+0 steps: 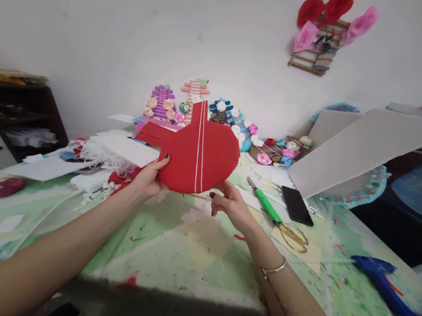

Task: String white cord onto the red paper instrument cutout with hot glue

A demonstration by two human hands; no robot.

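A rounded red fabric- or paper-covered cutout [180, 156] stands upright over the table, with one tab at its top and another at its left. Two white cords [200, 156] run down its front side by side. My left hand [152, 176] grips its lower left edge, thumb in front and fingers mostly hidden behind. At the lower right edge is my right hand [230, 202], its thumb and a finger apart below the piece; another finger reaches up behind the edge, and whether it touches cannot be told.
Green-handled cutter [267, 203], gold-handled scissors [294, 237], black phone [297, 205] and blue glue gun [384, 287] lie at right. White boards [368, 147] lean behind them. White cord [108, 157] and paper scraps pile up at left. Flower-decorated crafts [162, 102] line the wall.
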